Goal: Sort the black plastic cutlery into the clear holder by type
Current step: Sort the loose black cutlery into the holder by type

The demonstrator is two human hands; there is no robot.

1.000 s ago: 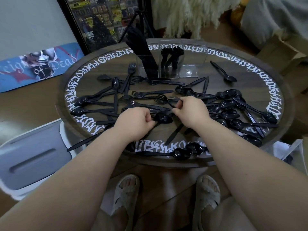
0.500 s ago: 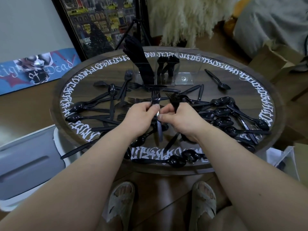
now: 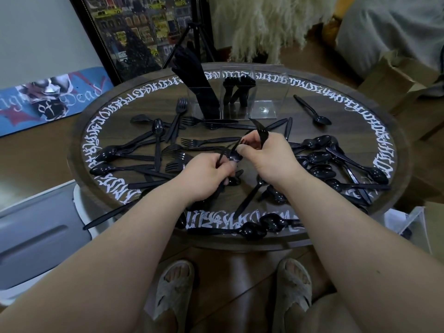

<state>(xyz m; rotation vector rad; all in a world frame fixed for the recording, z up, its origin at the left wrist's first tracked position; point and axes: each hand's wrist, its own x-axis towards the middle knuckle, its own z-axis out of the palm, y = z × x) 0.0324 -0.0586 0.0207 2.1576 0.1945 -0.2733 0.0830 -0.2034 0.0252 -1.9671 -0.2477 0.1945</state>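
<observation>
Gripping a fork (image 3: 260, 132) in front of the holder (image 3: 240, 97), the right hand (image 3: 269, 157) curls tight; the left hand (image 3: 209, 175) pinches a spoon (image 3: 234, 156).

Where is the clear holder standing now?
In the head view the clear holder stands upright at the table's far edge, just beyond both hands, with loose forks lying in front of it.
</observation>
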